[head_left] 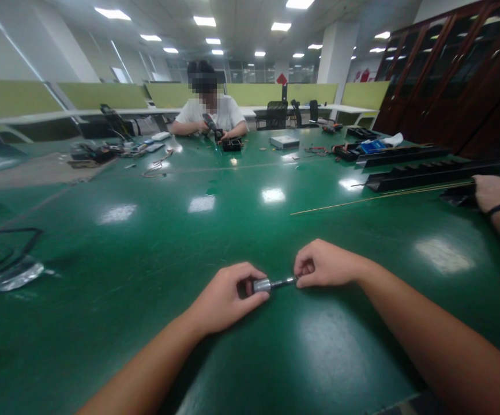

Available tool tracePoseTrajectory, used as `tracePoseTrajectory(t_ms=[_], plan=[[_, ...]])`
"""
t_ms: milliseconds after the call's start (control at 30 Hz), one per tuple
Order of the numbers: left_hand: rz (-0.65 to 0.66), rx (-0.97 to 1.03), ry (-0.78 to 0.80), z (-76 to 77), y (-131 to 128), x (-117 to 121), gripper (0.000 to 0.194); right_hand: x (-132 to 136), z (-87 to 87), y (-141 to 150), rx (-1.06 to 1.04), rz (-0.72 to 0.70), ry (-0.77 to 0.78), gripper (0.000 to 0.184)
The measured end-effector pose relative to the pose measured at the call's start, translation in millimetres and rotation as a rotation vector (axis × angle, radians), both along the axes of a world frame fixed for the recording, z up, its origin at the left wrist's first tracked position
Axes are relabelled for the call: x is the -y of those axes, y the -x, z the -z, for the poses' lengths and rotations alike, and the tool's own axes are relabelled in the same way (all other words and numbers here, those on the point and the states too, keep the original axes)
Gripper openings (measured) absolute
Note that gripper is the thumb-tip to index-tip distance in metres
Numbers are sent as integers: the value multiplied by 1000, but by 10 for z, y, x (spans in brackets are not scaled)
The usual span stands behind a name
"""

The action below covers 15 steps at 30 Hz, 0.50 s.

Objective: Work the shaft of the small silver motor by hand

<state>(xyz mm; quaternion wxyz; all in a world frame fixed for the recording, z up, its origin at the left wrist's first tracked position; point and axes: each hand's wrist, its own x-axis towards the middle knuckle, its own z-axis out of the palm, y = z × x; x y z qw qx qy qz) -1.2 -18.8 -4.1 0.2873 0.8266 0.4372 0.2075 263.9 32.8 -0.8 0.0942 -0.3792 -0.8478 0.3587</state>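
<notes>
Low over the green tabletop, my left hand (228, 294) is closed round a short silver metal cylinder (262, 285). From the cylinder a thin dark shaft (281, 283) with a brighter tip points to the right. At that tip my right hand (325, 264) pinches with thumb and fingers; a tiny part seems to show there, too small to name. The other fingers of the right hand are curled in. The cylinder's far left end is hidden by my left hand.
Across the green table (146, 248) a person (209, 112) handles a dark tool. Thin yellowish rods (340, 203) lie at the right by black metal channels (431, 173) and another person's hand (494, 193). A clear plastic item (11, 274) lies left. A grey box (284, 142) sits farther back.
</notes>
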Motion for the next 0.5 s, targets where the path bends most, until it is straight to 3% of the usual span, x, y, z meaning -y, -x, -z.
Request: tracePoseTrajectory(t_ms=[300,500], plan=[[-13,75,-46,-22,-48,-21,19,101,136,361,-120,-77,-344,16],[-23,53,0,-35,-48,-39,19,94,151,334,-129,-93,-394,15]])
